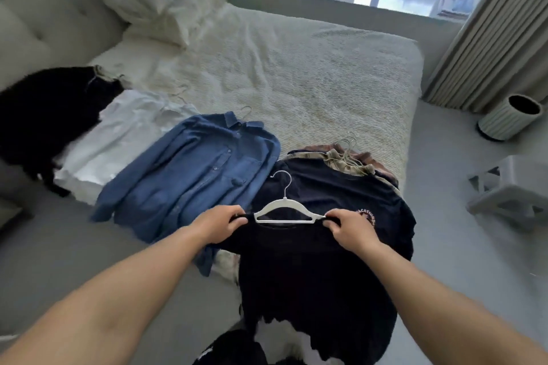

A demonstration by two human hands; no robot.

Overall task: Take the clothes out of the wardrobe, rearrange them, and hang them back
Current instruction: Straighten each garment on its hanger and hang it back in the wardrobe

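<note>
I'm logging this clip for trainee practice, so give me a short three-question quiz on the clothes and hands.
1. True or false: the blue denim shirt lies on the cream textured bedspread.
2. What does the dark T-shirt hang on? A wooden hanger; B white plastic hanger; C nothing.
3. Which hands hold its shoulders?

Key: 1 true. 2 B. 3 both, left hand and right hand.

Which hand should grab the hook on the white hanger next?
Probably the left hand: the white hanger has its hook leaning toward that side. The right hand could keep holding the dark shirt.
</note>
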